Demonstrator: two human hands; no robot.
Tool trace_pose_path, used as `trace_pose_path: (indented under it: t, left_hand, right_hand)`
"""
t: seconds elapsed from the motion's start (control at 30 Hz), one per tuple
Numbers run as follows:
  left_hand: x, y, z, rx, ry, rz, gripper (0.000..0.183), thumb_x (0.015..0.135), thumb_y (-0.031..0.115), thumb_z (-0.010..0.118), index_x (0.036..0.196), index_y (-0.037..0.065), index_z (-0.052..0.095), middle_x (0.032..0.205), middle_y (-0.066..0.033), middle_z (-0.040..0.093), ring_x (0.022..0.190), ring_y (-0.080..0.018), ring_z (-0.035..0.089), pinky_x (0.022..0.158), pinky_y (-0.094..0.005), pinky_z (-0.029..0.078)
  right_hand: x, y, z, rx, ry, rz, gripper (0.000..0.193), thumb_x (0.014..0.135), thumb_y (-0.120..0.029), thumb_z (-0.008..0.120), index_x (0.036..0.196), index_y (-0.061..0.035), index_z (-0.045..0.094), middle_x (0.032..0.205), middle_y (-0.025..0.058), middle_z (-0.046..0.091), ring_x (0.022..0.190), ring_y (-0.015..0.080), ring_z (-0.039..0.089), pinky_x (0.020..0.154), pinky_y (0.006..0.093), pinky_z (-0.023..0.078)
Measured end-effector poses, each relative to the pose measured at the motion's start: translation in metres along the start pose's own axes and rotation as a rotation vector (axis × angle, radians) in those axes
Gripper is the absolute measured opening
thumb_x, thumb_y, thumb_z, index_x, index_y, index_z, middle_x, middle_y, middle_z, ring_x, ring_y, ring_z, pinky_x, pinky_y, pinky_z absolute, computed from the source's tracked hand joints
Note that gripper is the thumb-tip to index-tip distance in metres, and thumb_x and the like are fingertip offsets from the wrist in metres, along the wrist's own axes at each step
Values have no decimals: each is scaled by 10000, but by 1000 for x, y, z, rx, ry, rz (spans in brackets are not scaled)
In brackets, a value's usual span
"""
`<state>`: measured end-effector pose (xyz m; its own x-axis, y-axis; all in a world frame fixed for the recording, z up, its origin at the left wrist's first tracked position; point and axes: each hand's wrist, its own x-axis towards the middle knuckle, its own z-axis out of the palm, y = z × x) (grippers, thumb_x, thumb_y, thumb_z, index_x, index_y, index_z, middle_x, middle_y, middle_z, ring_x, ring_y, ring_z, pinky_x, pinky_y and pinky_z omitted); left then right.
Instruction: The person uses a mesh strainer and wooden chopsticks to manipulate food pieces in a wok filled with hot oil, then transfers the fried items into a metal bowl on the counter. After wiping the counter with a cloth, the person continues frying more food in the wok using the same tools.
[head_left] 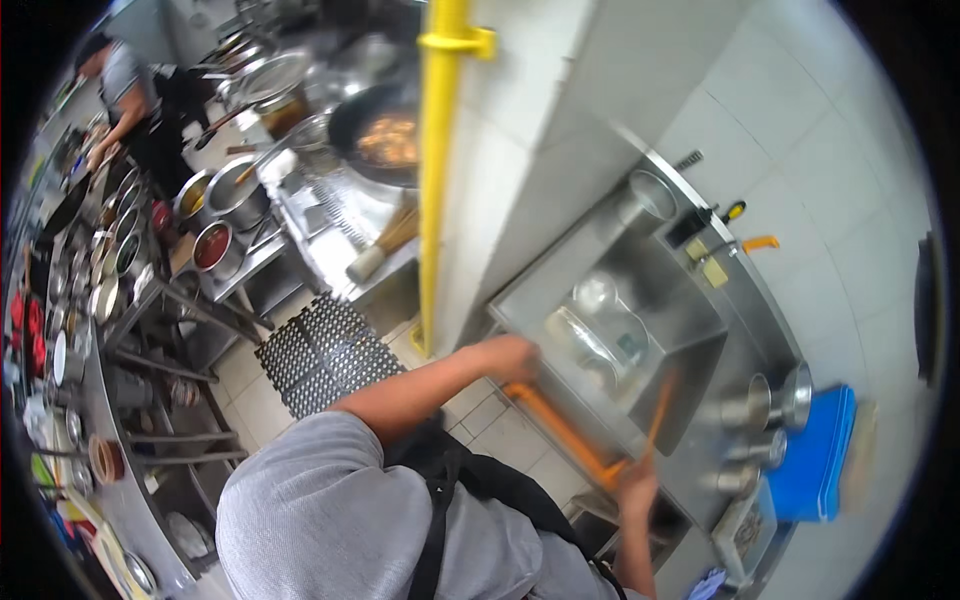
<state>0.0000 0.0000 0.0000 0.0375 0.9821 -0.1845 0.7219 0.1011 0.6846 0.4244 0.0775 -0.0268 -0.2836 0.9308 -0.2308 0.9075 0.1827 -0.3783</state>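
My left hand (pixel 508 358) is closed around the upper end of a long orange bar-shaped object (pixel 560 430), blurred by motion, in front of the sink's near edge. At the bar's lower end, my right hand (pixel 635 485) is closed as well. A thin orange-brown stick (pixel 661 408) rises from the right hand over the sink; motion smears it, and I cannot tell whether it joins the bar. In the metal sink (pixel 685 395) lie a clear container (pixel 590 338) and a round bowl-like thing (pixel 596 291), both blurred.
Metal pots (pixel 765 400) and a blue plastic board or lid (pixel 815 455) stand right of the sink. A knife with an orange handle (pixel 760 243) is by the wall. A yellow pipe (pixel 440 180) runs up the pillar. Farther left, another person (pixel 130 100) works among pots.
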Motion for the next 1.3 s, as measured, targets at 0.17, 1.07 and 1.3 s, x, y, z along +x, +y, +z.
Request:
trace_pose_path:
  t: [0.17, 1.07, 1.3]
  left_hand:
    - [-120, -95, -9, -25, -186, 60, 503, 831, 373, 655, 1150, -15, 629, 1144, -217, 638, 1036, -359, 615, 915, -403, 477]
    - [-311, -543, -85, 146, -453, 49, 327, 835, 199, 603, 1119, 61, 690, 1124, -164, 669, 1038, -280, 644, 953, -380, 477]
    - [-492, -670, -331, -1208, 941, -699, 306, 910, 300, 554, 820, 30, 666, 753, -113, 667, 664, -222, 653, 598, -368, 522]
  right_hand:
    - [-103, -86, 64, 194, 168, -275, 404, 949, -80, 455, 1338, 30, 479, 838, 212, 601, 738, 315, 596, 694, 421, 476]
    - [-199, -464, 234, -46, -524, -28, 383, 784, -174, 599, 1131, -21, 651, 1012, 202, 680, 964, 335, 653, 838, 424, 517]
    - [-160, -506, 190, -376, -614, -120, 237, 745, -175, 633, 923, -39, 712, 880, 161, 681, 820, 298, 659, 750, 403, 522]
